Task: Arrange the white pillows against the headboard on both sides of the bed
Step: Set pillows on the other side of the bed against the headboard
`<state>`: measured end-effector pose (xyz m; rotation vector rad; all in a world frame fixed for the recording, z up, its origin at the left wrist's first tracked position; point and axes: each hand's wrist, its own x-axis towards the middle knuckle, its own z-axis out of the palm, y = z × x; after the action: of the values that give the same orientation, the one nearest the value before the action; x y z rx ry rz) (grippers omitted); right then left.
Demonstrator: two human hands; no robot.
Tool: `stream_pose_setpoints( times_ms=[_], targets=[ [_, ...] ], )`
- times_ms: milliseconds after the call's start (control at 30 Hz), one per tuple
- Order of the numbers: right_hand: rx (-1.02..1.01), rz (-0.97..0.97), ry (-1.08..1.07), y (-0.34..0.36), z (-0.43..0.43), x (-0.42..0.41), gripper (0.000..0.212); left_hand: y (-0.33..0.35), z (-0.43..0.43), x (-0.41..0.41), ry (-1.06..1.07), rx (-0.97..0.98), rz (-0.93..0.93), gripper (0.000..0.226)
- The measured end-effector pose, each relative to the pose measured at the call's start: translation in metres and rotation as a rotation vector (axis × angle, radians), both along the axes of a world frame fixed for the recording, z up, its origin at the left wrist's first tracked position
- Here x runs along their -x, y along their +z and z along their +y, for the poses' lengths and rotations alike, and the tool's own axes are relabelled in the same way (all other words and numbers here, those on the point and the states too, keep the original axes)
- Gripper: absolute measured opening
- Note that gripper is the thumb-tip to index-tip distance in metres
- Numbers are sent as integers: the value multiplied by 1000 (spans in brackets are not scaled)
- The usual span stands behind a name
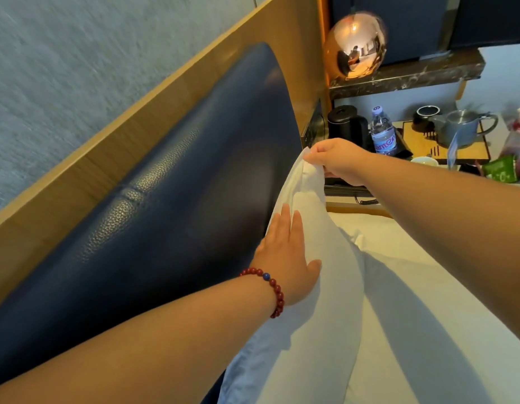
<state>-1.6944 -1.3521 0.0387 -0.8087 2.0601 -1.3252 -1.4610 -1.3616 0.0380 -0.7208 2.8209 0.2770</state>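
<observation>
Pillow [325, 287]: white, plain smooth cotton-like case, soft and plump. It stands on edge on the bed and leans toward the headboard [180, 214] at the end nearest the bedside bench [349, 196]. Its top corner is drawn up into a creased peak, and the body bulges out lower down. I cannot tell whether it touches the headboard along its full length.

Right grip [337, 161]: fingers and thumb curled, pinching that top corner of the pillow.
Left grip [285, 258]: fingers straight and together, palm flat on the pillow's side facing the headboard, holding nothing. Its wrist carries a bracelet [270, 287] of round dark-red beads with one blue bead.

Headboard: navy padded panel with a pebbled, leather-like grain, slight sheen, rounded upper corner and one stitched seam. It sits in a light wood frame [107, 147] with visible grain. The wall [63, 53] behind is a grey-blue woven texture.

Bed sheet [413, 272]: off-white, flat, with a few soft folds.

Bench side: a copper mirror-finish globe lamp [355, 45] by a dark veined marble shelf [407, 74]. Below are a matte black kettle [344, 125], a clear plastic water bottle [382, 132] with a blue label, and a grey metal teapot [460, 126] on a wooden tray [468, 150].
</observation>
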Motion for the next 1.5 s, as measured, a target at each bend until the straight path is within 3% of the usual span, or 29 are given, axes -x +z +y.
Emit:
stream_pose_setpoints(
  times_ms=[167,300,433,500,567,633,700,733,800,833,900,1000,1067,1133,1200,1333,1500],
  targets=[
    [-121,164,-67,-3,-23,-2,24,-4,2,-3,30,-43,-60,91],
    [-148,220,-273,-13,-34,2,30,-3,3,-2,42,-37,-85,93],
    [56,94,-524,-31,-22,-4,33,-4,3,0,44,-40,-90,96],
    [165,270,-552,-35,-6,-16,27,-4,3,-1,46,-43,-89,96],
    [337,535,-386,-33,10,-38,26,-4,4,-1,41,-52,-87,96],
    [386,710,13,-35,19,-62,33,-2,4,-2,31,-46,-77,96],
    [144,793,269,-46,20,-62,43,-2,2,-1,26,-33,-73,97],
    [-26,796,236,-51,22,-55,45,-2,2,-1,23,-32,-79,97],
    [-231,653,14,-52,30,-38,44,-4,2,-2,20,-27,-82,98],
    [-202,606,-78,-53,34,-33,43,-4,2,-2,19,-23,-80,98],
    [6,622,-131,-51,41,-45,40,-4,2,-2,20,-22,-79,98],
    [250,633,-3,-56,46,-87,42,-5,2,-1,12,-22,-80,96],
    [177,483,66,-74,47,-101,42,-6,0,0,11,0,-74,97],
    [42,278,-47,-84,51,-101,42,-7,0,0,15,7,-73,100],
    [-32,240,-150,-82,63,-100,42,-7,1,0,16,20,-65,102],
    [30,208,-223,-77,93,-123,41,-6,4,-2,-24,77,-70,98],
    [-211,136,-231,-94,130,-144,38,-4,12,-8,-165,229,-89,82]
  ],
)
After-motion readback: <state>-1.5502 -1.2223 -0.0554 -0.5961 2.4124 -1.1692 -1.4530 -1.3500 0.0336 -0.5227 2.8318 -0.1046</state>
